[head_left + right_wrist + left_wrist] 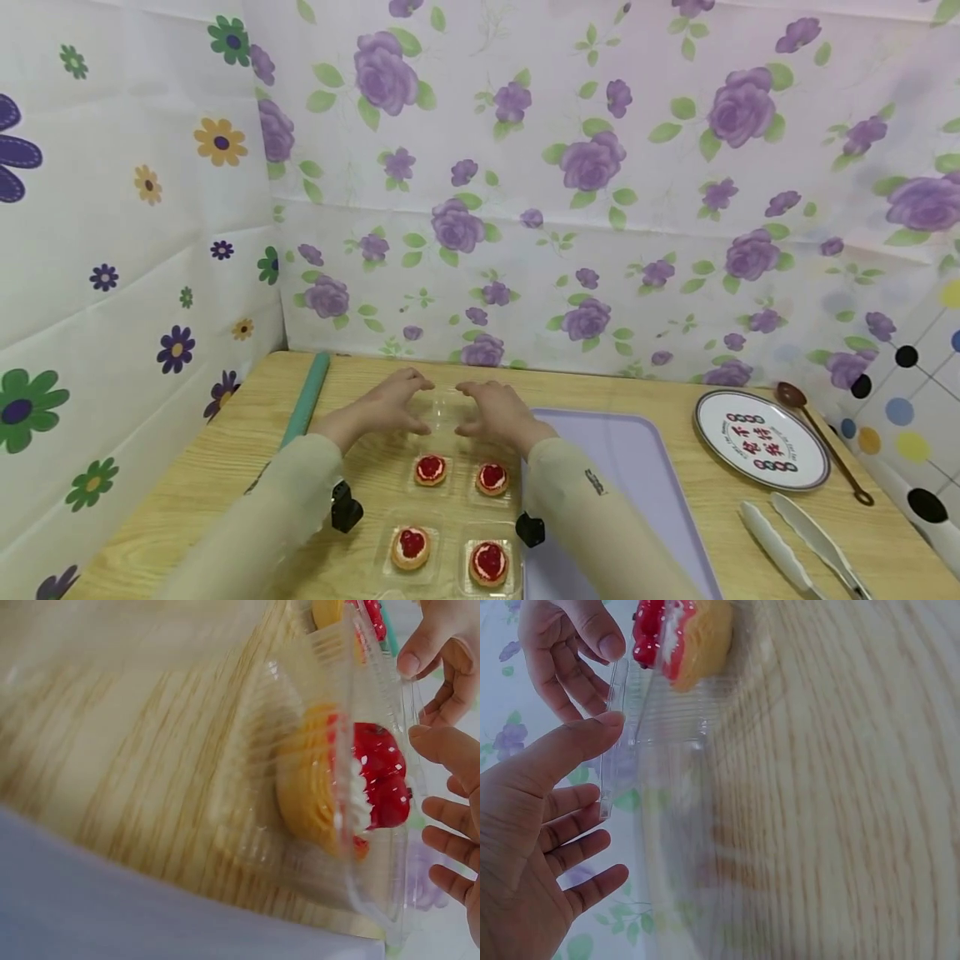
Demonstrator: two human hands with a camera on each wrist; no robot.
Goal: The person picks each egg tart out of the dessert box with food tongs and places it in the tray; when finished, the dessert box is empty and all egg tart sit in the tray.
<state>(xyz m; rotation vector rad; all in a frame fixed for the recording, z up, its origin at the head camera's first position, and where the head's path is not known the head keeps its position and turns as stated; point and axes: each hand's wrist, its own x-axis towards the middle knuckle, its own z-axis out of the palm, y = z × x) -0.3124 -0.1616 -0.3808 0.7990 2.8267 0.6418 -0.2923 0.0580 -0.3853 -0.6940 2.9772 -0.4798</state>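
Both hands reach past the nearer boxes to a clear plastic box part at the back of the table. My left hand curves at its left side, thumb spread from the fingers. Opposite it, my right hand faces in with a similar spread. In the left wrist view the left thumb overlaps the thin plastic edge, and the fingers fan out beyond it. Small tarts with red topping sit in clear boxes below the hands; one tart shows close up beside the right hand.
A lilac tray lies to the right of the boxes. Farther right are a patterned plate, a brown spoon and white-tipped tongs. A teal roll lies on the left. Floral cloth hangs behind the table.
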